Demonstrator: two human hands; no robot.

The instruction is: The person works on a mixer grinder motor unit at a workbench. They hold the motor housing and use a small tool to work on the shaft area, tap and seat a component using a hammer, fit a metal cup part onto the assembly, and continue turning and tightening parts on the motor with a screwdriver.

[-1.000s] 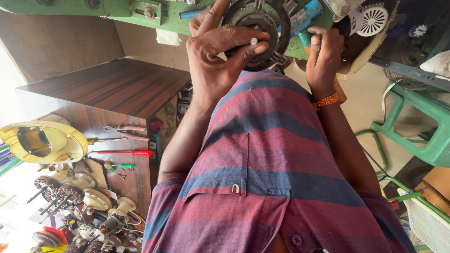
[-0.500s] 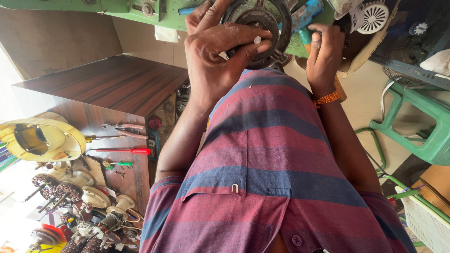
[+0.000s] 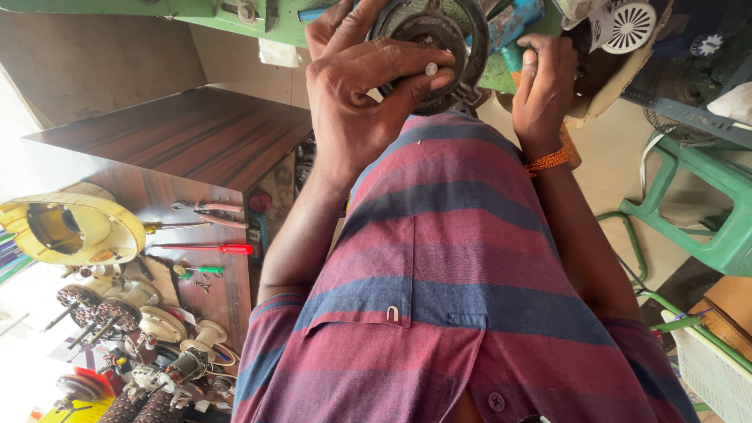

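Note:
My left hand (image 3: 364, 106) grips a round dark metal motor part (image 3: 464, 35) against the green workbench (image 3: 235, 19) at the top of the head view. A small silver screw (image 3: 431, 69) sits pinched at my thumb tip on the part's rim. Just right of the part, my right hand (image 3: 544, 86), with an orange thread at the wrist, curls around a blue-handled tool (image 3: 518, 23). What the tool's tip touches is hidden behind the part. My red and blue striped shirt (image 3: 462, 258) fills the middle of the view.
A wooden shelf (image 3: 180, 133) at the left carries a yellow fan housing (image 3: 70, 227), pliers (image 3: 210, 211), a red-handled screwdriver (image 3: 227, 249) and several motor rotors (image 3: 117, 313). A green plastic stool (image 3: 705, 204) and a white fan guard (image 3: 630, 23) are at the right.
Both hands keep their holds. The whole scene has drifted slightly in the view, and my left thumb with the screw has barely shifted on the part.

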